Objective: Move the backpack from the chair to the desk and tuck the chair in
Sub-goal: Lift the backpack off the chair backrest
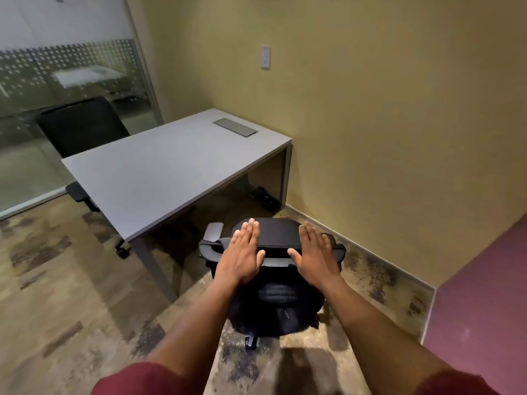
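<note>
A black office chair stands on the carpet just off the near right corner of the grey desk. A black backpack sits on the chair's seat, below my hands, with a small strap tag hanging at its near edge. My left hand and my right hand are stretched out flat, palms down, over the top of the backpack and the chair's backrest. Neither hand grips anything. I cannot tell whether the palms touch the fabric.
A second black chair is tucked in at the desk's far left side, before a glass partition. A metal cable hatch is set into the desktop. The yellow wall runs close on the right; a purple surface juts in nearby.
</note>
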`<state>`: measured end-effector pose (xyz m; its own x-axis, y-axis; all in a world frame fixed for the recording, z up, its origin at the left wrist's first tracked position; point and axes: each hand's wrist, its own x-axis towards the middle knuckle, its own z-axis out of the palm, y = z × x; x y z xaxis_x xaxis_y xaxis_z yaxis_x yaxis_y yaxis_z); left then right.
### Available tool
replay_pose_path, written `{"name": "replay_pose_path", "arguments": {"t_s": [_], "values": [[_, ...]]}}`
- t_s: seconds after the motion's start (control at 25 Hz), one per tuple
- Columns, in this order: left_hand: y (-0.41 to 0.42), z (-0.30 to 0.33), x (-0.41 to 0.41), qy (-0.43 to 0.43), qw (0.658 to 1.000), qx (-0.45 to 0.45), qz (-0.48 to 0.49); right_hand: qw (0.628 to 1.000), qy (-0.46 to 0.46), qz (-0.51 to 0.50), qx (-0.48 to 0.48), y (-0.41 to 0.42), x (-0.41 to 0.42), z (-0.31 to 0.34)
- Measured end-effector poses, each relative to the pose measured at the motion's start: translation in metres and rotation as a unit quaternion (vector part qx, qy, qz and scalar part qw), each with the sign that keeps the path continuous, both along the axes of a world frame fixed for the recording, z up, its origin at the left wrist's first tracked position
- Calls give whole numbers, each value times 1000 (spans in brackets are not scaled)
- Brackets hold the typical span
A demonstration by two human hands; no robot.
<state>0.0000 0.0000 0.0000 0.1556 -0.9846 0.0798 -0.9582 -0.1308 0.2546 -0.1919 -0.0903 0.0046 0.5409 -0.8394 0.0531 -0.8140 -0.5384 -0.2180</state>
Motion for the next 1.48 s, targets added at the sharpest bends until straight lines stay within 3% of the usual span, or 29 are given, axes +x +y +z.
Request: {"name": "replay_pose_path", "arguments": {"t_s": [0.36, 0.84, 1.24, 1.48], "values": [[-13, -25, -5, -4, 997, 72, 32, 998, 6, -36, 45, -10, -5, -26], [-44, -16, 24, 39, 963, 188, 188, 990, 54, -91, 91, -40, 2, -22], [-33, -16, 45, 87, 939, 131, 305, 967, 54, -229, 100, -57, -4, -14], [-25, -11, 54, 169, 899, 97, 392, 930, -52, -315, 182, -58, -9, -14]]}}
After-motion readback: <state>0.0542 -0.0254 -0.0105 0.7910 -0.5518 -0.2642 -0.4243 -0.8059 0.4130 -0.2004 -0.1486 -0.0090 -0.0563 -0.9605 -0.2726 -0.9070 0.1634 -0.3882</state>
